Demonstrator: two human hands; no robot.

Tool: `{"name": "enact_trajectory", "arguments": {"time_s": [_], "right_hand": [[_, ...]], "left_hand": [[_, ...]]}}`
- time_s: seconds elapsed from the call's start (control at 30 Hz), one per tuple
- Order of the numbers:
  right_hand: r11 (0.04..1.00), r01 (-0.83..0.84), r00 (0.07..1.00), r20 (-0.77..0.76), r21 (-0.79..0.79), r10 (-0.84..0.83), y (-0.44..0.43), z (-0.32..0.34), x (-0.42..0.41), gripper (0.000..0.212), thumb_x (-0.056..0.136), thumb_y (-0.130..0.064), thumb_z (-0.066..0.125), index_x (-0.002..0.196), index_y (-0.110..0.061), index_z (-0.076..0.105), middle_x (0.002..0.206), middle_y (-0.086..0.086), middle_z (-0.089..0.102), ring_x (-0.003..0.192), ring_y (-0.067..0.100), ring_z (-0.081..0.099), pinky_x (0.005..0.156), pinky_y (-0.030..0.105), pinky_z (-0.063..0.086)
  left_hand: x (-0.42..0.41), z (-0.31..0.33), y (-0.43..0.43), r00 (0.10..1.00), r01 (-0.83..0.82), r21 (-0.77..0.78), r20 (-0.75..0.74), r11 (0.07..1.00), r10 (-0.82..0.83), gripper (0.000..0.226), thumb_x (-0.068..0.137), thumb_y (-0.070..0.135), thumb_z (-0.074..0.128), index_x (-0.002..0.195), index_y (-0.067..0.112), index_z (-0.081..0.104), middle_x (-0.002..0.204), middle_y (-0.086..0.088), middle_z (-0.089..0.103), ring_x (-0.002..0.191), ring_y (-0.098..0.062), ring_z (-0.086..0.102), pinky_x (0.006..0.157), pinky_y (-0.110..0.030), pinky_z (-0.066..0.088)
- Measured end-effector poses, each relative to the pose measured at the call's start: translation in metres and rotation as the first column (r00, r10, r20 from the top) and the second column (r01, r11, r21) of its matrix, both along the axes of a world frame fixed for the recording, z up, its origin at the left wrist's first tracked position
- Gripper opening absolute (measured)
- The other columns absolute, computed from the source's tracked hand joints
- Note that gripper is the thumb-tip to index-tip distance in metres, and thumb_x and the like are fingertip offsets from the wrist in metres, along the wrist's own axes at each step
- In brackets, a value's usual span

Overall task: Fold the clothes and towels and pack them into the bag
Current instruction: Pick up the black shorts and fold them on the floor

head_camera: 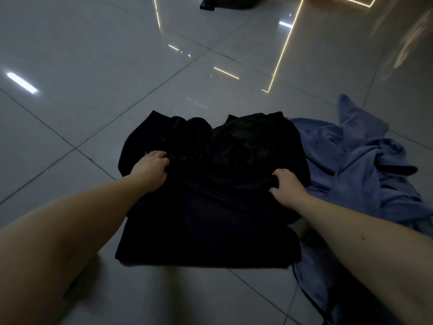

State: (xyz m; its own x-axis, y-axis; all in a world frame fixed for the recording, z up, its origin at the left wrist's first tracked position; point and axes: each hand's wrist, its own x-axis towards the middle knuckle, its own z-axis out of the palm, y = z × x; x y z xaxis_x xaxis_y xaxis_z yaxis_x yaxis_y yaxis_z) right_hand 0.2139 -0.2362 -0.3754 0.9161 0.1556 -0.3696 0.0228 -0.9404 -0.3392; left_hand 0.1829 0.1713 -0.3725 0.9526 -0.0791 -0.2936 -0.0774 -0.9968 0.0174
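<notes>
A black garment (210, 207) lies spread on the tiled floor in front of me, partly bunched at its far end. My left hand (152, 171) grips the cloth on its left side, fingers curled into the fabric. On the right side my right hand (284, 186) pinches a fold of the same garment. A crumpled blue towel (358, 165) lies on the floor just right of the garment, partly under its edge. A dark bag-like object (222, 2) sits far off at the top edge, mostly cut off.
Glossy grey floor tiles (93, 90) stretch to the left and ahead, reflecting ceiling light strips. A pale wall or panel (403, 55) rises at the upper right.
</notes>
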Motion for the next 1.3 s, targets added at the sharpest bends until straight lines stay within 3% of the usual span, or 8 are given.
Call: {"name": "enact_trajectory", "arguments": {"time_s": [0.17, 0.37, 0.43, 0.63, 0.77, 0.97, 1.1, 1.3], "right_hand": [[0.997, 0.047, 0.999, -0.012, -0.054, -0.048, 0.006, -0.008, 0.005, 0.058, 0.090, -0.028, 0.064, 0.141, -0.020, 0.040, 0.126, 0.016, 0.052, 0.118, 0.036, 0.047, 0.097, 0.041, 0.041], [0.987, -0.124, 0.992, -0.033, -0.099, 0.122, 0.009, 0.000, -0.001, 0.041, 0.090, -0.033, 0.060, 0.130, -0.024, 0.058, 0.126, 0.004, 0.057, 0.123, 0.028, 0.043, 0.108, 0.042, 0.031], [0.994, -0.107, 0.994, -0.019, -0.001, 0.107, 0.006, 0.010, -0.006, 0.033, 0.088, -0.032, 0.063, 0.120, -0.023, 0.061, 0.117, 0.001, 0.053, 0.114, 0.024, 0.045, 0.107, 0.041, 0.034], [0.909, -0.040, 0.999, 0.002, 0.415, 0.043, -0.014, 0.047, -0.025, 0.011, 0.083, -0.018, 0.064, 0.078, -0.017, 0.054, 0.072, 0.007, 0.057, 0.064, 0.023, 0.055, 0.062, 0.035, 0.041], [0.913, -0.114, 0.989, 0.132, 0.392, 0.066, -0.020, 0.075, -0.039, 0.018, 0.083, -0.011, 0.065, 0.080, -0.023, 0.051, 0.073, 0.000, 0.055, 0.066, 0.015, 0.055, 0.059, 0.031, 0.039], [0.924, -0.195, 0.901, 0.432, 0.328, 0.037, -0.019, 0.134, -0.057, 0.019, 0.080, -0.013, 0.066, 0.087, -0.019, 0.050, 0.074, 0.001, 0.055, 0.067, 0.020, 0.054, 0.059, 0.037, 0.041], [0.897, -0.251, 0.822, 0.570, 0.364, -0.001, -0.012, 0.176, -0.082, 0.017, 0.074, -0.021, 0.058, 0.084, -0.021, 0.045, 0.073, -0.012, 0.044, 0.064, 0.004, 0.042, 0.059, 0.015, 0.030], [0.915, -0.392, 0.739, 0.623, 0.091, 0.255, -0.041, 0.138, -0.132, 0.044, 0.058, -0.016, 0.068, 0.102, -0.012, 0.063, 0.094, 0.003, 0.062, 0.088, 0.021, 0.050, 0.078, 0.028, 0.027]], "left_hand": [[0.005, -0.007, 0.004, 1.000, 0.004, 0.011, 0.000, 1.000, -0.004, 0.037, 0.093, 0.032, 0.054, 0.127, 0.016, 0.060, 0.139, -0.011, 0.052, 0.127, -0.032, 0.046, 0.111, -0.040, 0.034], [-0.002, 0.001, 0.003, 0.991, 0.044, 0.095, 0.123, 0.995, -0.055, 0.030, 0.090, 0.040, 0.058, 0.115, 0.024, 0.063, 0.112, -0.001, 0.056, 0.111, -0.025, 0.049, 0.105, -0.043, 0.030], [-0.010, 0.005, 0.006, 0.968, 0.060, 0.036, 0.243, 0.998, -0.067, 0.030, 0.087, 0.040, 0.061, 0.109, 0.021, 0.067, 0.106, -0.001, 0.057, 0.107, -0.027, 0.050, 0.102, -0.046, 0.031], [-0.046, 0.041, 0.017, 0.864, 0.148, -0.284, 0.504, 0.947, 0.016, 0.029, 0.077, 0.039, 0.056, 0.083, 0.012, 0.063, 0.090, -0.004, 0.056, 0.082, -0.031, 0.058, 0.084, -0.040, 0.040], [-0.069, 0.074, 0.023, 0.868, 0.142, -0.323, 0.495, 0.936, 0.039, 0.018, 0.077, 0.014, 0.076, 0.085, 0.006, 0.063, 0.097, -0.010, 0.055, 0.072, -0.036, 0.061, 0.062, -0.035, 0.044], [-0.094, 0.150, 0.019, 0.776, 0.105, -0.271, 0.624, 0.957, 0.092, 0.015, 0.075, 0.005, 0.074, 0.085, 0.004, 0.063, 0.093, -0.016, 0.061, 0.073, -0.039, 0.060, 0.069, -0.042, 0.045], [-0.119, 0.194, 0.016, 0.759, 0.144, -0.244, 0.649, 0.959, 0.051, 0.026, 0.071, -0.003, 0.073, 0.090, 0.006, 0.058, 0.093, -0.016, 0.060, 0.076, -0.037, 0.058, 0.075, -0.039, 0.042], [-0.186, 0.163, 0.003, 0.865, 0.261, -0.231, 0.486, 0.937, -0.121, 0.058, 0.068, 0.001, 0.078, 0.120, 0.015, 0.057, 0.093, -0.009, 0.067, 0.082, -0.034, 0.062, 0.075, -0.038, 0.048]]}}
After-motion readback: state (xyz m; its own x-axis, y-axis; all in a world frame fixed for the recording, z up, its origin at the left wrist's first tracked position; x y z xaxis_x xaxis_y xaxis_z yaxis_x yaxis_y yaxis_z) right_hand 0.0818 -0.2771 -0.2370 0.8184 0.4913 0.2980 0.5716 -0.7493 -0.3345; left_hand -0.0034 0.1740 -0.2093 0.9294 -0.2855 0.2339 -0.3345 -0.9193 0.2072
